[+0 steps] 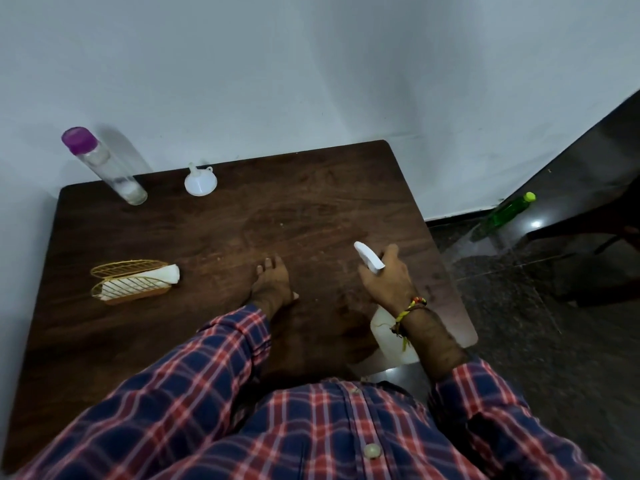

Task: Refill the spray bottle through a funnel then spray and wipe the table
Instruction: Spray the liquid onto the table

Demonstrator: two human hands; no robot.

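White plastic spray bottle (370, 260), angular nozzle up and pale body hidden below the wrist, gripped by right hand (389, 280) over dark wood-grain table (242, 220) near its right edge, left hand (272, 284) flat on the wood, conical funnel (200, 181) far back.

left hand (272, 284) – flat, fingers straight | right hand (388, 278) – curled, gripping

Green bottle (505, 212) with yellow-green cap lying on dark floor (519, 306) right of table, near white wall (311, 64). Dark chair (595, 216) beside it.
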